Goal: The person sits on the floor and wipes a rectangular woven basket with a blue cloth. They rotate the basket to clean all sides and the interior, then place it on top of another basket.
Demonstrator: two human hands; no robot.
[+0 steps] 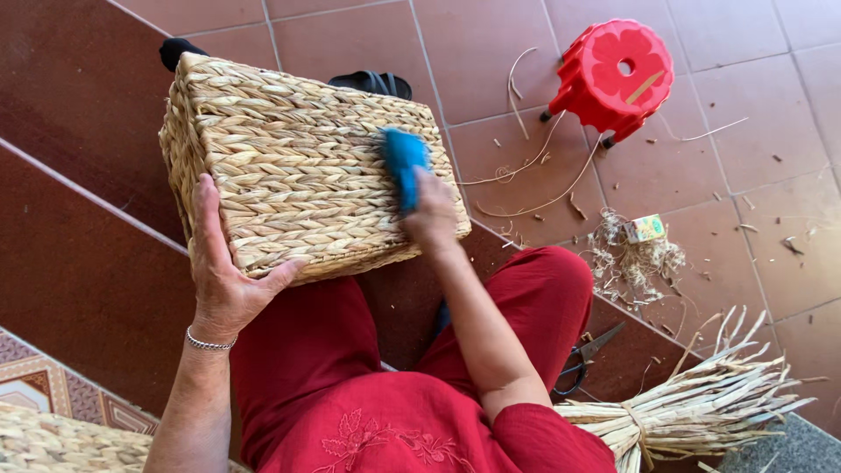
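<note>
Seated on reddish floor tiles (368,35), a person in red clothing steadies a large woven straw basket (289,166) on the lap, its flat plaited side turned up. Beneath the spread fingers of the left hand (223,271), which press flat against the basket's near lower corner with the thumb hooked along its edge, the weave runs in tight braided rows. Up beyond those fingers, the right hand (431,210) is closed around a blue brush (403,162), whose head lies against the basket's upper right part. Well off to the right of the brush-holding fingers stands a red plastic stool (613,74). Nearer, below that arm, lies a tied bundle of dried straw (701,403), with black-handled scissors (583,359) just beside it. Loose straw scraps (635,258) surround a small box (646,229) on the floor.
</note>
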